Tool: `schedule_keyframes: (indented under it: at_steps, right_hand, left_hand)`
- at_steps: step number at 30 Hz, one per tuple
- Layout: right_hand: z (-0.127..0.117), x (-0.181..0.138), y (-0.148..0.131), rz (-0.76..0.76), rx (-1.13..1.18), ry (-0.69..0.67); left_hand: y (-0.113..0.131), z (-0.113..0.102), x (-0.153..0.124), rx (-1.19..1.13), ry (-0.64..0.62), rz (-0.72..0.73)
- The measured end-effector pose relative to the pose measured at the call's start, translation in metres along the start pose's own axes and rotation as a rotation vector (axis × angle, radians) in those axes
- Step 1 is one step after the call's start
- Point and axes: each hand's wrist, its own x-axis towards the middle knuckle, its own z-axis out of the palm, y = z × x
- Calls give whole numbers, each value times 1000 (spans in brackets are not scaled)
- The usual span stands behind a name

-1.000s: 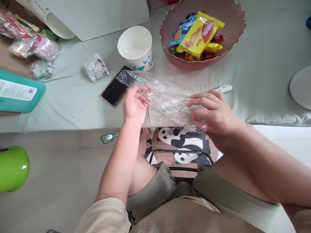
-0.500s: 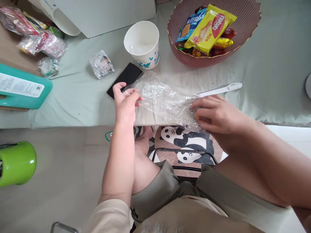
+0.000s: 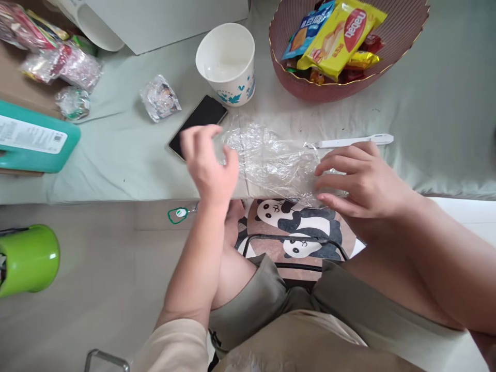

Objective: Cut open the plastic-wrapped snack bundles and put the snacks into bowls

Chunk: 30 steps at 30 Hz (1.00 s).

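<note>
A crumpled sheet of clear plastic film (image 3: 271,160) lies flat on the pale green tablecloth at the table's near edge. My left hand (image 3: 207,165) hovers at the film's left end, blurred, with its fingers spread and nothing visibly in them. My right hand (image 3: 360,181) rests on the film's right end with the fingers stretched out flat and apart. A thin white plastic tool (image 3: 349,141) lies just beyond my right fingers. A black phone (image 3: 199,121) lies just behind my left hand, partly hidden by it.
A white paper cup (image 3: 227,62) stands behind the film. A pink ribbed bowl (image 3: 310,90) holds snack packets (image 3: 341,36). A small wrapped ball (image 3: 159,98), a teal box (image 3: 34,142) and several shiny packets lie at the left. A green object (image 3: 27,258) is on the floor; a panda stool (image 3: 302,227) is below.
My left hand has let go of the film's left end and lifted, fingers spreading. My right fingers have flattened out on the film. The film now lies smoother on the cloth.
</note>
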Motion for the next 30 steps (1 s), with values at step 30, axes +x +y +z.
schedule_keyframes:
  at_steps: [30]
  right_hand:
    - [23, 46, -26, 769, 534, 27]
  left_hand:
    - [25, 16, 0, -109, -491, 249]
